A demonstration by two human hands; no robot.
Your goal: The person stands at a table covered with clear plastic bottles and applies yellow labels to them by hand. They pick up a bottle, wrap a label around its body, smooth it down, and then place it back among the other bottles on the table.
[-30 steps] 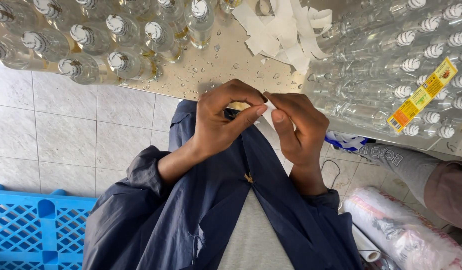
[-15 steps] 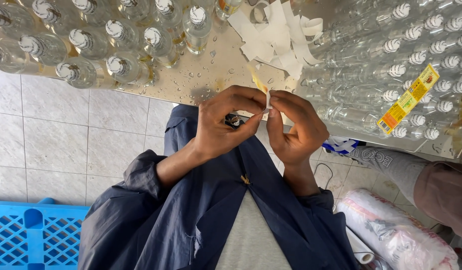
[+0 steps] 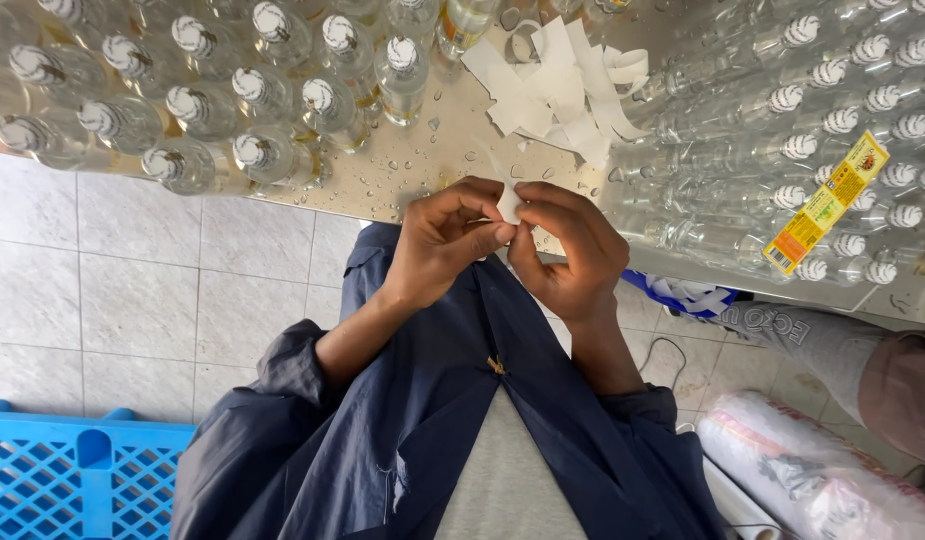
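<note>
1. Your left hand [image 3: 442, 245] and right hand [image 3: 572, 255] have drawn closer together than half a second ago; the yellowish strip that stood up between them then no longer shows, and only a small white paper slip [image 3: 507, 203] peeks out above your fingertips.
2. Both sets of fingers are pinched on that slip, held in the air just over the near edge of the wet tabletop [image 3: 422, 150], in front of your chest.
3. The peeling looks to be at its fine stage, judging by how tight the grip is.
4. A heap of white paper strips [image 3: 557, 90] lies just beyond your hands.
5. Upright clear bottles [image 3: 267, 150] crowd the left; lying bottles [image 3: 782, 150] fill the right, one yellow label [image 3: 827, 205] among them.
6. Another person's sleeve [image 3: 832, 345] sits at your right, and a blue crate [image 3: 72, 480] at lower left.
</note>
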